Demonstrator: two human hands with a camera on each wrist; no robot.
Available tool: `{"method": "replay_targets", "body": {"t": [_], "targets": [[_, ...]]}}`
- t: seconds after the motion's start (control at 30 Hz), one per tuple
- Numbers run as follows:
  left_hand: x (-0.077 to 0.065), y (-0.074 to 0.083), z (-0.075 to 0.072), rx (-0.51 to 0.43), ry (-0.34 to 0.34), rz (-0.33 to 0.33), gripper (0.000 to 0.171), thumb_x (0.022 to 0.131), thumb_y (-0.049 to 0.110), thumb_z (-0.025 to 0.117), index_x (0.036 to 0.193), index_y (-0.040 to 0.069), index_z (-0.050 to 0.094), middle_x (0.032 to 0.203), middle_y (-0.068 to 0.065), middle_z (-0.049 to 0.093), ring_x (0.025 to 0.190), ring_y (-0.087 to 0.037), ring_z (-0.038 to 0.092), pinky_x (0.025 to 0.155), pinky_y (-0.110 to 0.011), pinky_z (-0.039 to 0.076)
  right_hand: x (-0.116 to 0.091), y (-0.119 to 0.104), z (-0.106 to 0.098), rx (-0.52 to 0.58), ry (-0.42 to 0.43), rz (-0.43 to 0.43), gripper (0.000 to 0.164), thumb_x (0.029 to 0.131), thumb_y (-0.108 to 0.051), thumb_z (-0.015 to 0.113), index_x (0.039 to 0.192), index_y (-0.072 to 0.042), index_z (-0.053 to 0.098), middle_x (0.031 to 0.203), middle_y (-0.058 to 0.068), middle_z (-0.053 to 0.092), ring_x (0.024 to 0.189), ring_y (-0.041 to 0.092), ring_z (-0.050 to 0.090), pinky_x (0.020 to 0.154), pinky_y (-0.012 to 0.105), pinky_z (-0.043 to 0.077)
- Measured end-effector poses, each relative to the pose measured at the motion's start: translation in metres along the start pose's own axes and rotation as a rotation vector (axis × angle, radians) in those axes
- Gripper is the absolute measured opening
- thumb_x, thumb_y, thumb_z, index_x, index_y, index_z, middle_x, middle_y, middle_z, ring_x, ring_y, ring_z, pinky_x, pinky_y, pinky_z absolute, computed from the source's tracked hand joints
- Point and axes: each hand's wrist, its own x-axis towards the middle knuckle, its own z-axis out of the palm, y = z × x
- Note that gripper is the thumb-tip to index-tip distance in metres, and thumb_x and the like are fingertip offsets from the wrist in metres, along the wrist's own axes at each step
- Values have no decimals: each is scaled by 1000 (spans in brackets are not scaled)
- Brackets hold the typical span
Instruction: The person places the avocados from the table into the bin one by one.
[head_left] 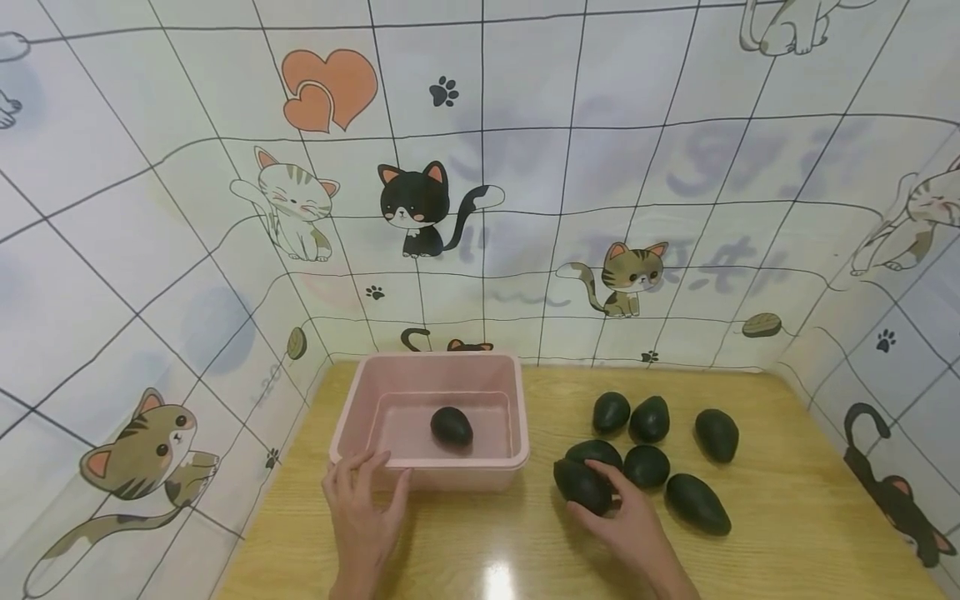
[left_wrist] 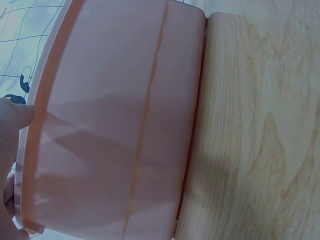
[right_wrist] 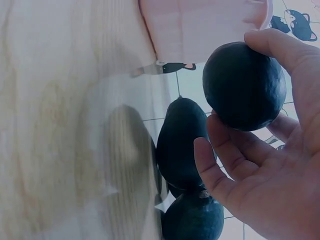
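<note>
My right hand [head_left: 630, 527] holds a dark green avocado [head_left: 581, 487] between thumb and fingers. In the right wrist view that held avocado [right_wrist: 245, 86] is raised off the table, in front of other avocados. My left hand [head_left: 363, 510] grips the near left rim of a pink plastic bin [head_left: 465, 478], with the thumb on the near side and the fingers over the edge. Inside the bin lies a single avocado [head_left: 452, 427]. Several more avocados lie on the table around my right hand, among them a long one [head_left: 697, 503] to its right.
The wooden table [head_left: 795, 500] is light and glossy. Behind it and on both sides stand white walls [head_left: 517, 167] with cat drawings and grid lines. The bin stands at the back left, close to the wall. One avocado [head_left: 717, 435] sits apart at the right.
</note>
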Motion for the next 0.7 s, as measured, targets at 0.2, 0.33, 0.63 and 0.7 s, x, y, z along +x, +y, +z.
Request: {"method": "replay_targets", "body": {"t": [0.2, 0.33, 0.63, 0.7], "targets": [[0, -1, 1, -5, 0, -2, 41, 77, 21, 89, 113, 7, 74, 120, -22, 65, 114, -42, 48, 111, -83, 29, 3, -3, -5, -38, 26, -49, 74, 84, -45, 90, 147, -20, 60, 143, 16, 66, 120, 29, 68, 90, 36, 56], [0, -1, 1, -6, 0, -2, 41, 77, 20, 89, 113, 8, 74, 120, -22, 65, 115, -41, 48, 111, -83, 29, 3, -5, -6, -58, 51, -67, 73, 85, -44, 89, 147, -19, 61, 142, 14, 68, 124, 30, 67, 94, 38, 56], [-1, -1, 0, 4, -19, -23, 39, 80, 22, 88, 112, 7, 74, 120, -23, 64, 115, -42, 47, 114, -82, 27, 3, -11, -7, -70, 77, -76, 71, 85, -42, 90, 147, -19, 61, 138, 14, 70, 121, 29, 68, 98, 47, 56], [-1, -1, 0, 6, -20, -23, 39, 80, 23, 88, 112, 6, 74, 119, -23, 64, 115, -42, 48, 114, -82, 27, 3, -12, -7, -59, 77, -73, 72, 86, -42, 89, 147, -20, 60, 143, 16, 68, 126, 34, 67, 102, 52, 56]]}}
